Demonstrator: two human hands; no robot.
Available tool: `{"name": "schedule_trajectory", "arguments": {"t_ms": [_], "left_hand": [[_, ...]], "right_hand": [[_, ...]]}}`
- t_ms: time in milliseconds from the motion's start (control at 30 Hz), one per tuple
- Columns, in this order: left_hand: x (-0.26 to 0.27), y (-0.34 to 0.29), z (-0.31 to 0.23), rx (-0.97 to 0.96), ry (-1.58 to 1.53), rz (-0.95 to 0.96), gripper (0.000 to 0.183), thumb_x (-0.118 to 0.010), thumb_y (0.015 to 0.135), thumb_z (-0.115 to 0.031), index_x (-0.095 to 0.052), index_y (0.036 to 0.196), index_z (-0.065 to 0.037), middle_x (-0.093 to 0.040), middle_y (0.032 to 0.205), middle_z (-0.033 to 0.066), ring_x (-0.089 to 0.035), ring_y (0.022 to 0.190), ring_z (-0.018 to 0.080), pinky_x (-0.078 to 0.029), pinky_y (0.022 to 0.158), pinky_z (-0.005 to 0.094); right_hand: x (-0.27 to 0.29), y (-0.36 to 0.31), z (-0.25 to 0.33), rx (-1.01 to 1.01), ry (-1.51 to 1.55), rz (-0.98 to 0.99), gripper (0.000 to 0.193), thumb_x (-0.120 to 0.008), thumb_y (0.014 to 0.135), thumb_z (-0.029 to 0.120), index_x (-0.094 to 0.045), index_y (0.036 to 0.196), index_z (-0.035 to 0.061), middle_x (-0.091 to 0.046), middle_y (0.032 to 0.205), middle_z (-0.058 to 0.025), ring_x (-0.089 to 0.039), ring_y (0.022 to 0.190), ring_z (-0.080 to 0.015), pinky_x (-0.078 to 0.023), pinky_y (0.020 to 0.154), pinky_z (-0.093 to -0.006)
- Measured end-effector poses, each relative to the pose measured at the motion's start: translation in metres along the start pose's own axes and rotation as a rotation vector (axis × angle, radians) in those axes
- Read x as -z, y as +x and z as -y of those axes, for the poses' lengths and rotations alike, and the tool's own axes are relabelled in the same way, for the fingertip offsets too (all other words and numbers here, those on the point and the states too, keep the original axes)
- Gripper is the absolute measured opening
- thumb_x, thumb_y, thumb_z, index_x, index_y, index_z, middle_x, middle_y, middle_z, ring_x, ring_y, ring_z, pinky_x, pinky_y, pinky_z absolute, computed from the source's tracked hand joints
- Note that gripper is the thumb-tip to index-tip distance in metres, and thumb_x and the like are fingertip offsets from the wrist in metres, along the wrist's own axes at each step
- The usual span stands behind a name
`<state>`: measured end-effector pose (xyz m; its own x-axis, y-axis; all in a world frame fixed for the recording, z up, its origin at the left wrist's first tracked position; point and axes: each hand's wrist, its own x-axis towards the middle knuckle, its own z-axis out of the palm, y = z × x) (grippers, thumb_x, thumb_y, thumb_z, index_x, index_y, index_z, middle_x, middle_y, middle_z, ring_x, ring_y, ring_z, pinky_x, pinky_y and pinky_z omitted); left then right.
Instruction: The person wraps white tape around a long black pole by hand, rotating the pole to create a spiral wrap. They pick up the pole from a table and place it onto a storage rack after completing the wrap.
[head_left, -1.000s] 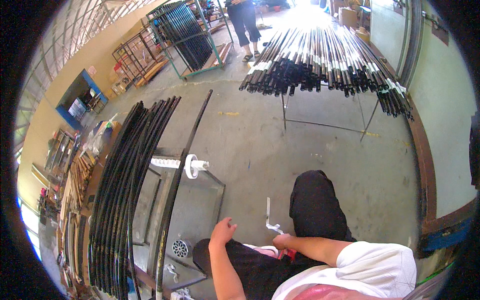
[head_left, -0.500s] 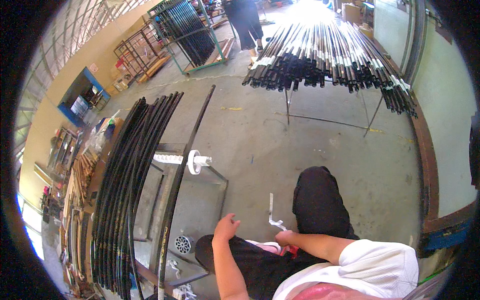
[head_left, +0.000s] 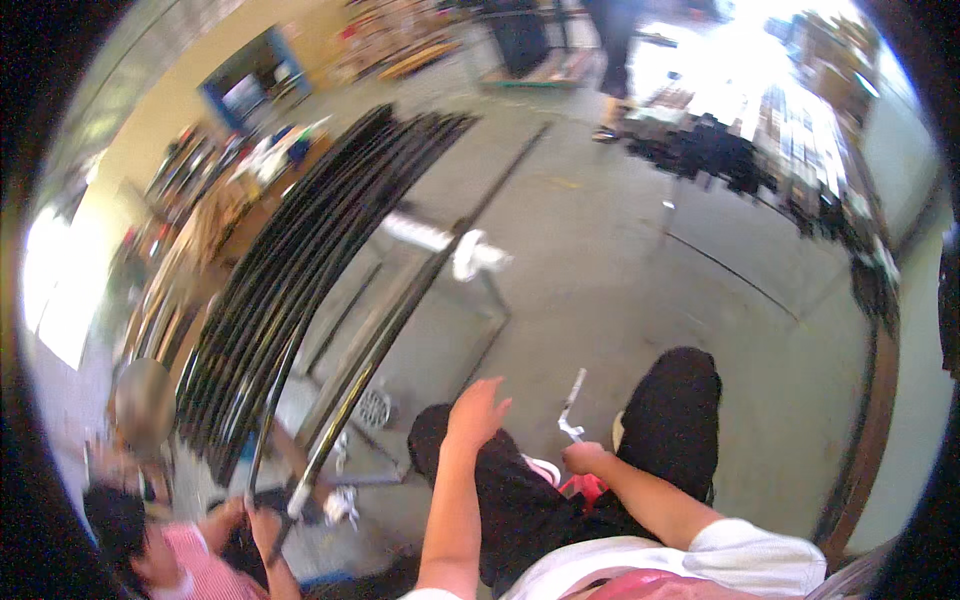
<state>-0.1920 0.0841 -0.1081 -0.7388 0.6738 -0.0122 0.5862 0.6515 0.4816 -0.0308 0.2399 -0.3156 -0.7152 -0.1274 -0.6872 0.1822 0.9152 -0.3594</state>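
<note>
My left hand [head_left: 478, 412] is held out over my left knee with its fingers apart, holding nothing. In my right hand [head_left: 583, 458], in front of my lap, is the end of a bent white strip [head_left: 572, 405]. Something red [head_left: 583, 488] lies just below that hand, its kind hard to make out. To the left, a single long black tube [head_left: 440, 258] rests on a metal stand [head_left: 490, 352], beside a white ring-shaped part [head_left: 467, 256]. Several more black tubes [head_left: 300, 250] lie side by side farther left.
At lower left a co-worker [head_left: 185, 550] in a red-and-white striped top has both hands at the near tube ends. A rack of many tubes [head_left: 700, 150] stands at the far right, and another person [head_left: 612, 60] at the back. A round metal grille [head_left: 374, 408] sits beneath the stand.
My view has swung left, so the surroundings sit farther right and are blurred. The co-worker has come into view at lower left. My right hand still holds the strip; my left stays open.
</note>
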Motion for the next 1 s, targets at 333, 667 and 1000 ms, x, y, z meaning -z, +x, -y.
{"name": "schedule_trajectory", "arguments": {"t_ms": [333,667,1000], "left_hand": [[0.041,-0.085,-0.009,-0.064,0.219,-0.223,0.041,-0.065,0.075,-0.026,-0.057,0.112,-0.013,-0.047,0.129,0.0058,-0.037,0.125,0.0274,-0.025,0.105,0.0473],[0.014,-0.022,-0.048,-0.082,0.241,-0.199,0.029,-0.064,0.068,-0.020,-0.063,0.097,-0.015,-0.054,0.118,0.0060,-0.045,0.115,0.0311,-0.029,0.098,0.0492],[0.032,0.049,-0.025,-0.310,0.209,0.218,0.042,-0.061,0.071,-0.035,-0.057,0.108,-0.016,-0.054,0.119,0.0114,-0.052,0.105,0.0334,-0.041,0.085,0.0477]], "right_hand": [[0.201,-0.177,0.005,0.045,-0.204,-0.670,0.026,-0.062,0.075,0.020,-0.062,0.100,0.0091,-0.060,0.102,-0.0115,-0.053,0.103,-0.0296,-0.040,0.090,-0.0422],[0.225,-0.170,-0.102,0.497,-0.131,-0.733,0.039,-0.059,0.072,0.021,-0.058,0.110,0.0111,-0.051,0.121,-0.0111,-0.048,0.112,-0.0315,-0.039,0.094,-0.0471],[0.242,-0.172,-0.124,0.500,0.205,-0.631,0.038,-0.054,0.076,0.021,-0.057,0.113,0.0123,-0.050,0.124,-0.0084,-0.045,0.115,-0.0301,-0.035,0.098,-0.0458]]}}
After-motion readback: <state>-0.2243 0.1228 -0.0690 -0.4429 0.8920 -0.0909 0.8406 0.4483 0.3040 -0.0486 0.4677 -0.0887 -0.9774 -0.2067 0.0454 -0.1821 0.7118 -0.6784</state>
